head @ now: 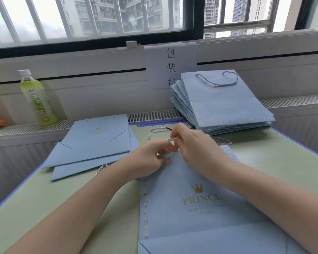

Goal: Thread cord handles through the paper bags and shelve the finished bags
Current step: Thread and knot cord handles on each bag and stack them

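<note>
Blue paper bag [200, 208] flat on green surface [62, 198] | left hand [151, 158] pinches bag's top edge | right hand [193, 143] pinches cord [154, 132] at that edge | handled bag stack [226, 105] behind, unthreaded bags [94, 143] left

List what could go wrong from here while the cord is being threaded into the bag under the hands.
1. The right hand pinches the cord at the top edge of the blue bag, where the left hand holds the paper; a hard tug might tear it.
2. The stack of finished bags is fanned and overhangs the table edge; a nudge might slide it off.
</note>
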`<state>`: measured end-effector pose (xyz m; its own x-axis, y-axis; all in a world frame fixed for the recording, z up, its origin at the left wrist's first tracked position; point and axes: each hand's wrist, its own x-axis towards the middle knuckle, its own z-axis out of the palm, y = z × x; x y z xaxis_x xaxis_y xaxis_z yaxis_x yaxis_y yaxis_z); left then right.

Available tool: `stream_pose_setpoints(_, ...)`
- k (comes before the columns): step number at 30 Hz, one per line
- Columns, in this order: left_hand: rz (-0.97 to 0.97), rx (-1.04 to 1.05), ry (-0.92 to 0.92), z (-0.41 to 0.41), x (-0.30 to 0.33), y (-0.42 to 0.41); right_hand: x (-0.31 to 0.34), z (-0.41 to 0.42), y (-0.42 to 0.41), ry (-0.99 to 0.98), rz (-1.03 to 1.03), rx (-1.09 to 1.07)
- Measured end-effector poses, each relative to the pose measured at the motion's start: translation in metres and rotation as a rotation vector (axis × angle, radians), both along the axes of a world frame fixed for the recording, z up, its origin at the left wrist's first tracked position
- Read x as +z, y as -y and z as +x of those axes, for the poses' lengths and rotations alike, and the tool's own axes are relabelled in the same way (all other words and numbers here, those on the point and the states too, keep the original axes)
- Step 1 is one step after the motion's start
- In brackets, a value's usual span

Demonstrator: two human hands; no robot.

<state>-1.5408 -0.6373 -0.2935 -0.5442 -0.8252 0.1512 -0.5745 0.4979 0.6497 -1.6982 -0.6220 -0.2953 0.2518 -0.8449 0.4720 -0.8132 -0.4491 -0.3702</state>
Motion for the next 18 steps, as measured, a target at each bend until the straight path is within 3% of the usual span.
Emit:
stream_pose_setpoints(7,-0.104,0.141,0.003,0.004,-0.001,0.005,-0.006,-0.006,0.015,-0.004,-0.018,-0.081)
stream_pose_setpoints(14,0.079,0.143,-0.129,0.007,-0.002,0.005,0.004,-0.013,0.011,0.087,-0.181,0.083)
stream_pose_setpoints(18,0.174,0.063,-0.227,0.009,-0.005,0.004,0.003,0.002,-0.003,0.084,-0.122,0.212)
